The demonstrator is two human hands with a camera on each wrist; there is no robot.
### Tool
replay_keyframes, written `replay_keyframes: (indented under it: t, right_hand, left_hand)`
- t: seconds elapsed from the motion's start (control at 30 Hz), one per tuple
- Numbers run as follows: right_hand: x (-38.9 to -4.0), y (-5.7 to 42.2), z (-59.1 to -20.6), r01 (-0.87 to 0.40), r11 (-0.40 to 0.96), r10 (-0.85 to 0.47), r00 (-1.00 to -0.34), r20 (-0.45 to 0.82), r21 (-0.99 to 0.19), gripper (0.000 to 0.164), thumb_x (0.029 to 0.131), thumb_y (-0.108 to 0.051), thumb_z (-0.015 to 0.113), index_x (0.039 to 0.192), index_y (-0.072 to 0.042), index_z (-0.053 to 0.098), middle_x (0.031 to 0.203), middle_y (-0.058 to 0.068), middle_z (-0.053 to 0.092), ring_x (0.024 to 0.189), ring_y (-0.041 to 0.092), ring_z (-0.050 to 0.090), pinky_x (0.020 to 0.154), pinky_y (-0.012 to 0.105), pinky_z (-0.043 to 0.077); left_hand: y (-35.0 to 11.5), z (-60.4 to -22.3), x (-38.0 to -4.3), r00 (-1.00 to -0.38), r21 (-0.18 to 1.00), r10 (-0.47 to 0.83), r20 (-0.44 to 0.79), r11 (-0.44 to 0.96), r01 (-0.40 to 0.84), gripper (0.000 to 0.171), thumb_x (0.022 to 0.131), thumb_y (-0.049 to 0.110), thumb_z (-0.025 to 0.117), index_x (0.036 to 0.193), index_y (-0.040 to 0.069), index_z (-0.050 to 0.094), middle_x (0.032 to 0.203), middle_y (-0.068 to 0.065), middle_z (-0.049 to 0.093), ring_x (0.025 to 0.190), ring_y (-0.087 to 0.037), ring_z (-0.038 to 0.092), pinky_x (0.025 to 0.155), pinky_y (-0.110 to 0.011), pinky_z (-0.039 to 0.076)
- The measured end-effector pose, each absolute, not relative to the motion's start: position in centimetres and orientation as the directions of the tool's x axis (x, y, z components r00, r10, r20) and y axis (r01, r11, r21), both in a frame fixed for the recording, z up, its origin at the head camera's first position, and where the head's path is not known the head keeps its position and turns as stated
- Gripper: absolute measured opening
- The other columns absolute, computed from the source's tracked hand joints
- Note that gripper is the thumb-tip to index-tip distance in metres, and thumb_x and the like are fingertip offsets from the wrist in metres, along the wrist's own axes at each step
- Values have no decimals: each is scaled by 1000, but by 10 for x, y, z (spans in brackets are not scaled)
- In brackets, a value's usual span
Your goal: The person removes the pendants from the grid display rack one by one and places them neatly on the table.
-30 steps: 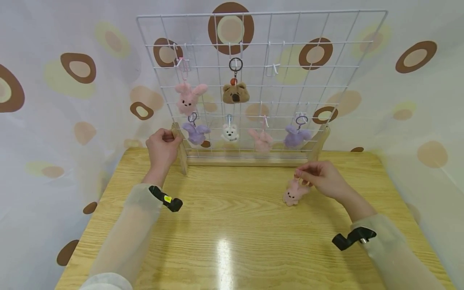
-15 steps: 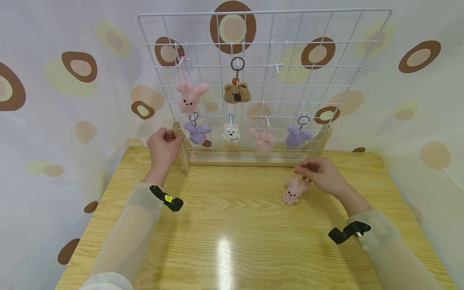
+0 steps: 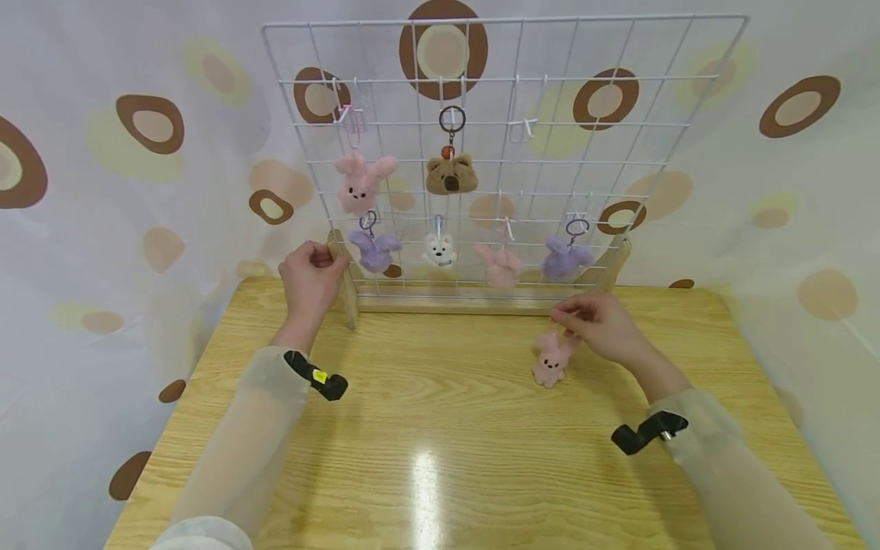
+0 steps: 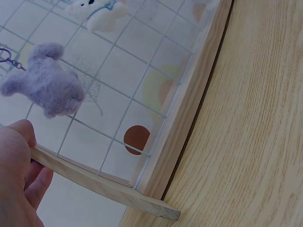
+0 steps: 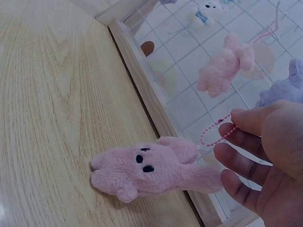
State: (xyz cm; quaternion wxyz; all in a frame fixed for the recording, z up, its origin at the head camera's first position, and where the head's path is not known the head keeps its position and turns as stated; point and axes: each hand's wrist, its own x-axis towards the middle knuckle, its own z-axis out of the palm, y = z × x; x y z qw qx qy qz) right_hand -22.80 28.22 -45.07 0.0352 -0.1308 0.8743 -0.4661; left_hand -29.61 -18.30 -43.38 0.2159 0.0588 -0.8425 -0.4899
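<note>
My right hand [image 3: 598, 325] pinches the pink ball chain [image 5: 215, 137] of a plush bunny keychain [image 5: 147, 168] between thumb and forefinger. The bunny dangles in front of the rack's lower right, its dark eyes and nose showing. At the rack's left end, my left hand [image 3: 311, 279] grips the wooden side foot [image 4: 104, 187], thumb on one side and fingers on the other. The white wire grid rack [image 3: 505, 19] stands upright at the back of the table. A bare white hook [image 3: 525, 128] sits on its upper right.
Hanging on the grid are a pink bunny [image 3: 360, 187], a brown bear [image 3: 451, 176], a small white bear [image 3: 438, 250], another pink bunny [image 3: 500, 267] and two purple plush keychains, left [image 3: 374, 252] and right [image 3: 565, 258]. A patterned cloth backs the wooden table [image 3: 412, 428].
My right hand has moved slightly left and up with the pink bunny keychain dangling from it. My left hand keeps its place on the wooden foot.
</note>
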Motion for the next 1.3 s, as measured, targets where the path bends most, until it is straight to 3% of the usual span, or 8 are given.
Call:
replay_keyframes:
  t: [0.27,0.63,1.0,1.3]
  right_hand:
    - [-234,276,-454,-226,526,-262,-960,96,-820,21,103,-12,71,109,8,76,91,18,76,73,28,72,60,27,58]
    - [-240,272,-463,-243,492,-279,-954,113,-836,17,101,-5,72,107,10,76,96,22,75,72,35,73,59,25,56]
    - [-243,265,-475,-194,483,-253,-964,76,-853,17,102,-5,71,108,11,74,95,22,74,74,32,73,63,32,61]
    - [-246,266,-491,-135,507,-231,-973,17,-851,19,103,-10,70,110,8,74,91,18,75,71,23,66,55,25,54]
  left_hand:
    - [-183,-434,-296,-898,850,-310,313,513,120,14,94,15,76,96,2,72,89,-12,72,79,-21,67,67,-23,55]
    - [-183,-433,-296,-894,847,-312,323,517,125,15,93,15,78,95,1,72,89,-12,72,80,-22,69,69,-24,55]
    - [-183,-433,-297,-900,859,-321,295,502,102,16,93,14,78,98,1,72,92,-12,72,81,-21,68,67,-22,56]
    - [-182,-433,-296,-902,859,-318,291,502,100,16,94,15,78,98,1,72,92,-12,72,81,-21,68,67,-22,55]
